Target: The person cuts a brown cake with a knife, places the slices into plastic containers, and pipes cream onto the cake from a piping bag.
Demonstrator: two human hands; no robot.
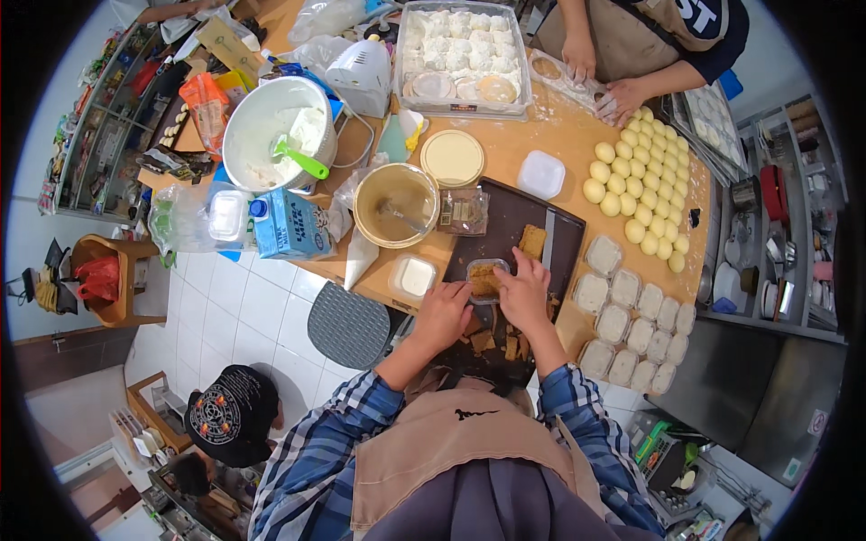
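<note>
My left hand (447, 311), fingers curled, holds the left side of a small clear container (485, 283) with brown cake in it, on a dark tray (564, 248). My right hand (528, 302) has its fingers apart, one digit touching the cake in the container, others near a rectangular cake piece (532, 239) above it. Broken cake pieces (483, 341) lie below on the tray. A tub of lidded white cream or filling (415, 275) stands at the left, with a cream tub with a spatula (397, 206) and a clear packet (464, 212) above.
Filled containers (625, 288) and rows of pale dough balls (636, 180) are right. A co-worker's hands (622, 97) work dough beside a floury bin (460, 54). A bowl (262, 135) and milk carton (284, 230) are upper left; another person (230, 415) is low left, beyond a grey stool (347, 325).
</note>
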